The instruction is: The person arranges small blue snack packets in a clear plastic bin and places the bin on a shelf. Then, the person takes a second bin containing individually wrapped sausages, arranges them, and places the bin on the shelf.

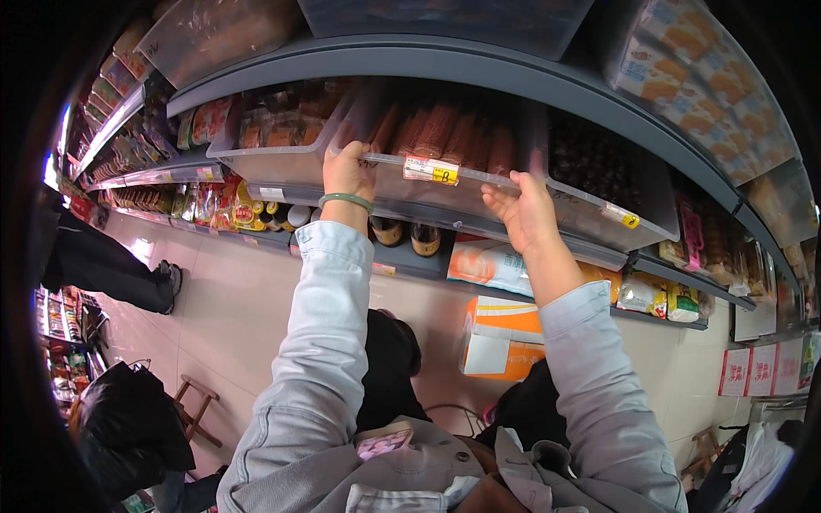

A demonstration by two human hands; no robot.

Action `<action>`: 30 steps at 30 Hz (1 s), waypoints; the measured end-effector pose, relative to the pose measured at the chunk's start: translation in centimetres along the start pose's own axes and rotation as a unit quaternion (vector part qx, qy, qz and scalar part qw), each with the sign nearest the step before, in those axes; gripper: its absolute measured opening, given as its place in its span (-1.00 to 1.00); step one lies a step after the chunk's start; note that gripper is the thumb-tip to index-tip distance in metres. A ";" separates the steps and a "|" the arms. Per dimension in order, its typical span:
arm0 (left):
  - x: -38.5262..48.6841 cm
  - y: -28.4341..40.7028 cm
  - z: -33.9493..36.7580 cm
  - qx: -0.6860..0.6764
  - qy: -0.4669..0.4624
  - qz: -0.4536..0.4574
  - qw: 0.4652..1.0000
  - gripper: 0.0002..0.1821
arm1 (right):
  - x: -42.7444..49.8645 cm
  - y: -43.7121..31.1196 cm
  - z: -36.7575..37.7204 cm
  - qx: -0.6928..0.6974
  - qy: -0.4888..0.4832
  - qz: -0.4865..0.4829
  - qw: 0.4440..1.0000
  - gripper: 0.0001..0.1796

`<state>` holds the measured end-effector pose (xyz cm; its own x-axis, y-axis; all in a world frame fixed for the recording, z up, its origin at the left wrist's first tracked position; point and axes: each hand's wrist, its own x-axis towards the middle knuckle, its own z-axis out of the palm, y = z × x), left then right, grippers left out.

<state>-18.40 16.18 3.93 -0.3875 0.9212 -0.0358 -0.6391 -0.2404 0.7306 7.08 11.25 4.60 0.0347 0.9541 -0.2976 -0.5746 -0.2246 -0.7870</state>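
Note:
A clear plastic bin (391,172) of long reddish-brown packaged sticks (442,131) stands on a grey store shelf, with a price tag (431,170) on its front rim. My left hand (349,173), with a green bangle at the wrist, grips the bin's left front corner. At the right part of the same rim is my right hand (523,205), its thumb at the edge and its fingers apart in front of the bin wall. Clear bins of packets (282,134) and of small dark round items (593,157) flank this bin.
Bottles (424,238) and bags (490,263) fill the shelf below. An orange-and-white carton (503,340) is on the floor by my legs. Another person's leg (109,263) is at the left, a person in a black jacket (128,429) at lower left, near a wooden stool (195,410).

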 end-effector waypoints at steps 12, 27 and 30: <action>-3.3 -0.2 -3.0 -0.015 -0.042 0.049 0.998 -0.30 | -3.3 2.6 -1.2 -0.041 -0.088 -0.106 0.990 -0.18; -2.8 0.9 -3.6 -0.046 -0.084 0.109 0.989 -0.33 | -4.4 2.6 0.1 -0.024 -0.110 -0.124 0.986 -0.15; -3.7 1.9 -3.7 -0.054 -0.112 0.115 0.985 -0.35 | -5.3 2.2 0.6 -0.028 -0.114 -0.120 0.986 -0.14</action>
<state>-20.58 11.19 2.93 -0.3826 0.8795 0.2828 -0.6234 -0.4717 0.6236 5.13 5.85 4.71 -0.0251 0.9994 0.0252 -0.5255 0.0083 -0.8507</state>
